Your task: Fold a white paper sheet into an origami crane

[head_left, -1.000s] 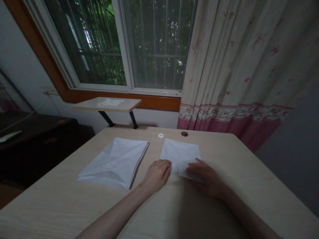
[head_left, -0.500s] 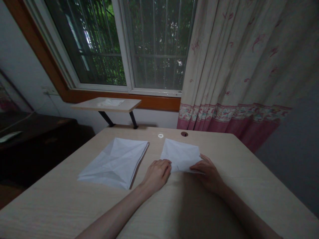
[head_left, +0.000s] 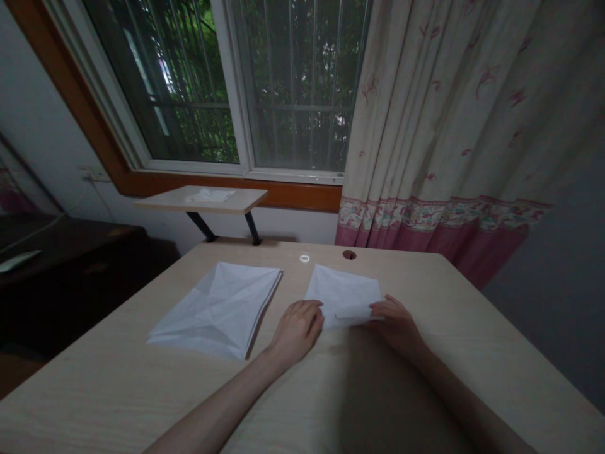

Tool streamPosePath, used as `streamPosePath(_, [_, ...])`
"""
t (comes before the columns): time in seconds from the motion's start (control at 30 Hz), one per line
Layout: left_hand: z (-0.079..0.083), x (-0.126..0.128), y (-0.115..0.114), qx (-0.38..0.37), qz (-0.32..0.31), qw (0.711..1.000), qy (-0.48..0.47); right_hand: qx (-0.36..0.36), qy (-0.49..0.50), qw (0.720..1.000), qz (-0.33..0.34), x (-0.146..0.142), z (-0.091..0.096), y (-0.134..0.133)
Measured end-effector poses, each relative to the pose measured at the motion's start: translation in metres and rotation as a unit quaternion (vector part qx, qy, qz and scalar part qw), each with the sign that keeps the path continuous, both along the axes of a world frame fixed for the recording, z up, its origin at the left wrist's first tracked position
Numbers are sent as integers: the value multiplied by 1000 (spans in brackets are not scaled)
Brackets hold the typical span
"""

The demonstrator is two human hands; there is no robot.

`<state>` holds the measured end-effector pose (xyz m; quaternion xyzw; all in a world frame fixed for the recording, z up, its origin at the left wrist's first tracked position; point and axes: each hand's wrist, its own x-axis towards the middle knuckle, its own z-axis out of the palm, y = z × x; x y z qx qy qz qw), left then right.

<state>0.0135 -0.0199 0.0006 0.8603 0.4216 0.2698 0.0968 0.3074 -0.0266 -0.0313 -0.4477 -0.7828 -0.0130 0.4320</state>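
We see the right hand [head_left: 397, 329] pinching the near-right edge of the white sheet [head_left: 347, 290] on the table [head_left: 302, 403], the left hand [head_left: 297, 329] resting unclenched at its left; uneven pulling could skew it.

The left hand [head_left: 299, 326] rests on, and the right hand [head_left: 396, 325] pinches, a thin white four-sided sheet [head_left: 347, 290] on the pale wood-grain desk [head_left: 165, 397].

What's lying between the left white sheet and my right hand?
In the head view, your left hand and the other white sheet lie between them.
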Motion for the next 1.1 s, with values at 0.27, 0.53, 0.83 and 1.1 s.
streamPosePath(0.27, [4, 0, 1, 1, -19, 1000, 10, 37, 24, 999, -5, 0, 12, 3])
streamPosePath(0.53, [11, 0, -3, -3, -62, 998, -8, 32, 55, 994, -92, -4, -5, 5])
streamPosePath(0.83, [11, 1, -8, 5, -115, 993, -8, 108, 52, 986, -113, -16, -3, 0])
streamPosePath(1.1, [11, 0, -10, -7, -134, 991, 25, 120, -31, 989, -83, -25, -2, -12])
